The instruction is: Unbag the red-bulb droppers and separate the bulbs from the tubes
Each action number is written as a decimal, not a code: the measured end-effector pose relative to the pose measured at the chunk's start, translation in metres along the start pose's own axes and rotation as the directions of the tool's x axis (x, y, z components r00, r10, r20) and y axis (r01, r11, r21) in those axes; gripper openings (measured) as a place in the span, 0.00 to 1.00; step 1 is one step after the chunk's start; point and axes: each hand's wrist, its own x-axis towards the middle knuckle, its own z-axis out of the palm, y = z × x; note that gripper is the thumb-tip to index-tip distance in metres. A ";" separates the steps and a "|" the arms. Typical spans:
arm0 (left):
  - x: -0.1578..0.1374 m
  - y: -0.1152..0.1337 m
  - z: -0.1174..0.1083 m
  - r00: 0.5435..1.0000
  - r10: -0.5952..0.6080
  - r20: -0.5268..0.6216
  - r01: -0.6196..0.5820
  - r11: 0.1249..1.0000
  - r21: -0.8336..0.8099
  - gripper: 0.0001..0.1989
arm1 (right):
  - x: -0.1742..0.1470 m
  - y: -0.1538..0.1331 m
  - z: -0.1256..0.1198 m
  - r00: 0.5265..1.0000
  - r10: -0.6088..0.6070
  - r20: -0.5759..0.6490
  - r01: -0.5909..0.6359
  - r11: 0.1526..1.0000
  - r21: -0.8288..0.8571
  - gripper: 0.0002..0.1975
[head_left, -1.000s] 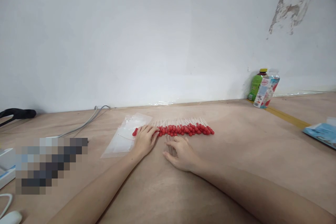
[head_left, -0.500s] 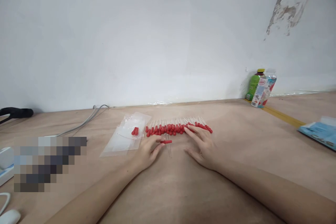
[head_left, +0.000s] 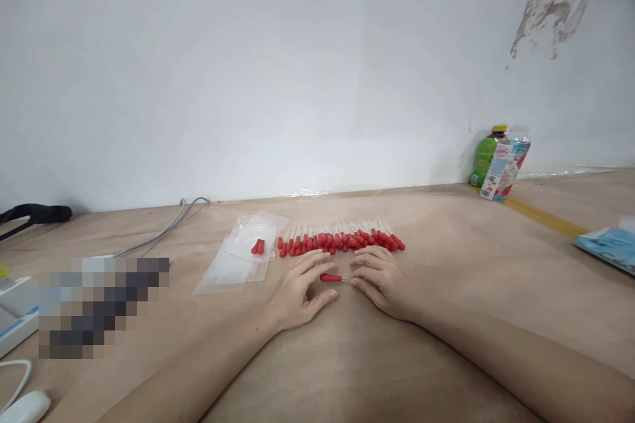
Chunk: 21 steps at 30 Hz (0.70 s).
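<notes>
My right hand pinches the thin clear tube of a dropper between thumb and fingertips. The dropper's red rubber bulb points left, level above the table. Around that bulb my left hand is open, thumb and fingers apart; whether a finger touches it I cannot tell. Just beyond both hands lies a row of droppers, red bulbs toward me and pale tubes pointing to the wall. Two loose red bulbs rest on clear plastic bags left of the row.
Two bottles stand by the wall at the right, with a blue packet nearer me. A grey cable, a white power strip and a black object are on the left. A blurred patch hides something there.
The tube, which was lying between my hands, is now in my right hand with the red bulb on its end. My left fingers have parted from the bulb. The view has shifted slightly.
</notes>
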 end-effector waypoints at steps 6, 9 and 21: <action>0.005 -0.002 0.009 0.995 0.093 -0.040 -0.090 0.993 0.078 0.08 | 0.001 -0.006 0.008 1.000 0.022 -0.017 -0.021 0.996 0.084 0.06; 0.005 -0.003 0.010 0.991 0.120 -0.059 -0.116 0.991 0.074 0.09 | 0.001 -0.004 0.012 0.999 0.017 -0.031 -0.014 0.995 0.097 0.12; 0.007 0.010 -0.001 0.990 0.120 0.078 -0.128 0.985 0.116 0.08 | -0.001 -0.006 0.014 0.995 -0.095 0.005 0.093 0.985 0.148 0.11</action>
